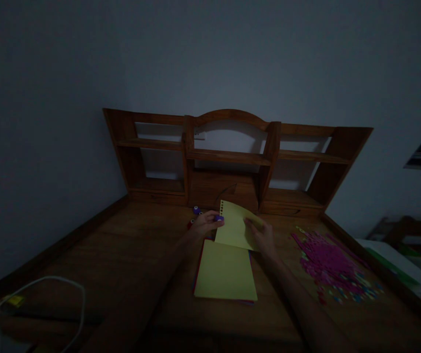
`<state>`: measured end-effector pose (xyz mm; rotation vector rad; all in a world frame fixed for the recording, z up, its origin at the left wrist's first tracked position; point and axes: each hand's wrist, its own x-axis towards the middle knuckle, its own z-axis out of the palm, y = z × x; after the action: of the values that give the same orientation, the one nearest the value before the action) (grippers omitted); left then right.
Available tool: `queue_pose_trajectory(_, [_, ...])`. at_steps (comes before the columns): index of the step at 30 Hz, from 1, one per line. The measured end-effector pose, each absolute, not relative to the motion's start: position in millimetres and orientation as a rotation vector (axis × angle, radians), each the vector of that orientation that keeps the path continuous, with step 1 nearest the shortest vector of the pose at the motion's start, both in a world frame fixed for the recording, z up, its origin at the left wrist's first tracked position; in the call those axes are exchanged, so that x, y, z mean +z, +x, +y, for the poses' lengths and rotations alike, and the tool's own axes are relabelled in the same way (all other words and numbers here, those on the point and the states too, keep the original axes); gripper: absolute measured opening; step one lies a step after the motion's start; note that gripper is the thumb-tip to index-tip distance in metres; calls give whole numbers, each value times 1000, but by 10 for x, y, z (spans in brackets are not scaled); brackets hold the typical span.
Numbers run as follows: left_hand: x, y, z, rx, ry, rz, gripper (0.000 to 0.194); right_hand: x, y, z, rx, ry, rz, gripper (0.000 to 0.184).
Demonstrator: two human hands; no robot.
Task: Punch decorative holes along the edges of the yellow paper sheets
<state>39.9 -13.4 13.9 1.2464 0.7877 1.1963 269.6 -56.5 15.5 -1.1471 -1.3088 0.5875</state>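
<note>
My left hand (206, 222) is closed in a pinch on a small purple piece with a white spot (218, 218), at the left edge of a yellow sheet of paper (234, 223). A row of small holes runs along that edge, just above the piece. On the right side, my right hand (262, 236) grips the raised, slightly curved sheet, thumb on its face. Below it, a stack of coloured paper (225, 272) lies with a yellow sheet on top and red and purple edges showing. Another purple piece (196, 210) and a red one (190, 223) lie behind my left hand.
A wooden shelf unit (228, 156) stands at the back of the wooden desk (133, 245). At right lies a heap of pink strips and small coloured pieces (326, 260). A white cable (56, 278) loops at the front left, by a yellow object (16, 300).
</note>
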Motion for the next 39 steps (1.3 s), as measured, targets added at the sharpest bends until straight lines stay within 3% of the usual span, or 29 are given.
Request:
queue_pose_trajectory(29, [211,451,-332,1237,1171,853,38,83,2707,-541,577,-1179,-1391,35])
queue_pose_trajectory(39, [88,419,-101,1308,1216,825,47,92,2673,-574,679,-1200,-1297,46])
